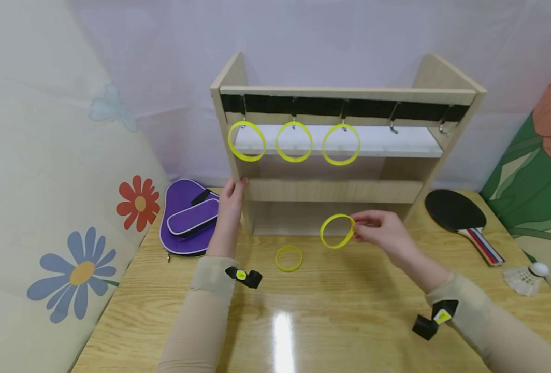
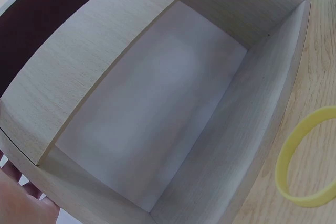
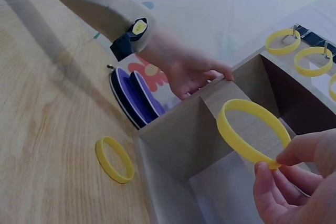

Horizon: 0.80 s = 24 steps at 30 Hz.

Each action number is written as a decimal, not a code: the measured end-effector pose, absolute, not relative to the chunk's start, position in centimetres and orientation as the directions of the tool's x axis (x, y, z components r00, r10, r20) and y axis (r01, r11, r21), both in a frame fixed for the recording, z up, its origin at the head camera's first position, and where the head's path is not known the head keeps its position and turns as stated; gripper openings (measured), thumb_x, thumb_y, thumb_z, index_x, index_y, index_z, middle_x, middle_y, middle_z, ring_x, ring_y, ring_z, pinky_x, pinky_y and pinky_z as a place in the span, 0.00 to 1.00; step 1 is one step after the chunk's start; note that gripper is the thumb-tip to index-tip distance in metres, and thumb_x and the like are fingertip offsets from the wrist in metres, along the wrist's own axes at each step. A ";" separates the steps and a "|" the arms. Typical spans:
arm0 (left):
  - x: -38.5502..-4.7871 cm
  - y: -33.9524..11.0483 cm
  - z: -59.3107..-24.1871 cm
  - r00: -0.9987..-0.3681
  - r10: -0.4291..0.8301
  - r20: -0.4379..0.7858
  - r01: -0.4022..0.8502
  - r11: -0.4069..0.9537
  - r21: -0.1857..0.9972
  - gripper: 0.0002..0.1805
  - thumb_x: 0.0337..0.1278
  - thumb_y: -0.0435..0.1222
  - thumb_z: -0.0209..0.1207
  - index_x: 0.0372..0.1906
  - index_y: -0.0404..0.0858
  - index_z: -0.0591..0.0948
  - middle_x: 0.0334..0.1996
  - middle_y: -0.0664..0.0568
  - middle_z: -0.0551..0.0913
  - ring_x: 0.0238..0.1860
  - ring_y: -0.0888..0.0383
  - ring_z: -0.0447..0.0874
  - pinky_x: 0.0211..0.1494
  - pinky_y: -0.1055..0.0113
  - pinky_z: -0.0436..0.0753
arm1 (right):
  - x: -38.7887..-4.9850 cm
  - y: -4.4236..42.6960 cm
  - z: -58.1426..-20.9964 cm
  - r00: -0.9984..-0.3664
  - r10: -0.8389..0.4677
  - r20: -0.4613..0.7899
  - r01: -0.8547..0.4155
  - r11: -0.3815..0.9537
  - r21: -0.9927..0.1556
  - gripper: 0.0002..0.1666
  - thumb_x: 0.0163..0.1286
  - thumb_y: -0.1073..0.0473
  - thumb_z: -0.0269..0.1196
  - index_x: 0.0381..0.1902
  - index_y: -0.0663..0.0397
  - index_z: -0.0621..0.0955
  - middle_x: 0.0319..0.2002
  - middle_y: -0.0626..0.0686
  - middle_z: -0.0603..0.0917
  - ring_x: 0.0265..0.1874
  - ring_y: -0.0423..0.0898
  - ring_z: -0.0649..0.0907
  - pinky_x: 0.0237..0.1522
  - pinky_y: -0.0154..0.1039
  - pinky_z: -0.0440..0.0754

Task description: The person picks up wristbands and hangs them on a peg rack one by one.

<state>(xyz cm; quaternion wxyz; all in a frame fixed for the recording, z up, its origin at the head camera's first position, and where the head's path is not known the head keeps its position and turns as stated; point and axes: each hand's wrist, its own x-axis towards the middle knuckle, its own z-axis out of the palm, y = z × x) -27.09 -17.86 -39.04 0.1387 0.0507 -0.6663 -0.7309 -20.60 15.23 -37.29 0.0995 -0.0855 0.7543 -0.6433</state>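
Three yellow rings hang from hooks on the wooden rack's black strip (image 1: 319, 107); the leftmost ring (image 1: 231, 146) is by the left side panel. My right hand (image 1: 387, 234) pinches another yellow ring (image 1: 322, 239) by its right edge, in front of the rack's lower part. In the right wrist view, thumb and fingertips meet on that ring (image 3: 236, 141). My left hand (image 1: 230, 204) grips the rack's left side panel, fingers behind it in the left wrist view. One more ring (image 1: 277, 265) lies on the table, left of the held one.
Two hooks at the right, one of them a bare hook (image 1: 393, 127), hold no ring. A purple case (image 1: 175, 204) lies left of the rack. On the right are a black paddle (image 1: 454, 209) and a shuttlecock (image 1: 522, 281). The wooden table (image 1: 350, 321) extends in front.
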 end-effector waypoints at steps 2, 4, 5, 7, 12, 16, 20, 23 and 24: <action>-27.1 -17.9 -39.1 -0.958 -0.266 0.110 0.134 -0.070 0.989 0.22 0.70 0.40 0.50 0.63 0.36 0.74 0.41 0.58 0.76 0.43 0.61 0.74 0.50 0.68 0.74 | -20.6 15.5 -37.0 -0.965 -0.259 -0.028 -0.012 0.150 -0.989 0.23 0.68 0.71 0.60 0.57 0.82 0.73 0.33 0.43 0.85 0.33 0.38 0.87 0.41 0.35 0.86; -27.1 -17.9 -39.1 -0.959 -0.261 0.111 0.133 -0.069 0.989 0.22 0.70 0.41 0.49 0.64 0.36 0.74 0.42 0.57 0.76 0.43 0.61 0.74 0.50 0.68 0.74 | -20.6 15.8 -36.6 -0.966 -0.257 -0.017 -0.020 0.141 -0.990 0.23 0.68 0.71 0.60 0.56 0.83 0.73 0.33 0.42 0.85 0.32 0.37 0.86 0.41 0.35 0.86; -27.1 -17.9 -39.1 -0.960 -0.259 0.110 0.133 -0.071 0.989 0.23 0.70 0.41 0.49 0.64 0.36 0.73 0.42 0.56 0.76 0.44 0.61 0.74 0.50 0.67 0.74 | -20.6 16.0 -36.5 -0.967 -0.254 -0.011 -0.026 0.142 -0.990 0.23 0.68 0.70 0.60 0.56 0.83 0.72 0.32 0.42 0.85 0.32 0.37 0.86 0.41 0.34 0.85; -27.1 -17.9 -39.0 -0.961 -0.255 0.110 0.132 -0.072 0.989 0.23 0.70 0.41 0.49 0.65 0.36 0.73 0.44 0.55 0.76 0.44 0.61 0.74 0.51 0.67 0.74 | -20.6 16.3 -36.1 -0.970 -0.242 0.002 -0.037 0.142 -0.989 0.22 0.68 0.70 0.60 0.56 0.83 0.73 0.32 0.42 0.85 0.32 0.37 0.86 0.40 0.34 0.86; -27.1 -17.9 -39.0 -0.961 -0.254 0.112 0.132 -0.067 0.989 0.23 0.70 0.41 0.49 0.65 0.37 0.73 0.44 0.55 0.77 0.44 0.61 0.75 0.51 0.68 0.74 | -20.6 17.2 -35.2 -0.977 -0.213 0.009 -0.040 0.140 -0.989 0.21 0.68 0.70 0.60 0.55 0.81 0.74 0.32 0.41 0.85 0.33 0.38 0.86 0.40 0.34 0.86; -27.1 -17.9 -39.0 -0.959 -0.260 0.112 0.134 -0.066 0.989 0.22 0.70 0.41 0.50 0.64 0.37 0.74 0.41 0.57 0.77 0.42 0.61 0.75 0.49 0.68 0.75 | -20.5 17.8 -34.3 -0.981 -0.195 0.008 -0.043 0.174 -0.984 0.23 0.69 0.67 0.61 0.57 0.79 0.73 0.34 0.41 0.84 0.34 0.38 0.86 0.41 0.33 0.85; -27.1 -17.9 -39.0 -0.959 -0.259 0.111 0.134 -0.071 0.988 0.22 0.70 0.41 0.50 0.64 0.37 0.74 0.41 0.58 0.77 0.42 0.62 0.76 0.49 0.68 0.75 | -20.5 18.3 -33.3 -0.983 -0.185 0.021 -0.058 0.199 -0.978 0.26 0.70 0.64 0.62 0.59 0.78 0.72 0.35 0.41 0.84 0.35 0.38 0.86 0.41 0.32 0.85; -27.1 -18.0 -39.1 -0.959 -0.260 0.108 0.132 -0.078 0.988 0.23 0.70 0.41 0.50 0.64 0.37 0.74 0.41 0.58 0.78 0.42 0.61 0.76 0.49 0.68 0.75 | -20.4 18.6 -32.4 -0.984 -0.173 0.030 -0.067 0.213 -0.975 0.26 0.70 0.63 0.62 0.60 0.76 0.72 0.36 0.40 0.84 0.35 0.37 0.86 0.41 0.32 0.85; -27.1 -18.0 -39.2 -0.959 -0.262 0.105 0.130 -0.079 0.988 0.23 0.70 0.41 0.50 0.64 0.37 0.74 0.41 0.58 0.78 0.42 0.61 0.76 0.49 0.68 0.75 | -20.4 18.7 -32.1 -0.985 -0.167 0.035 -0.071 0.216 -0.974 0.26 0.70 0.63 0.62 0.60 0.76 0.72 0.36 0.41 0.85 0.35 0.37 0.86 0.41 0.32 0.85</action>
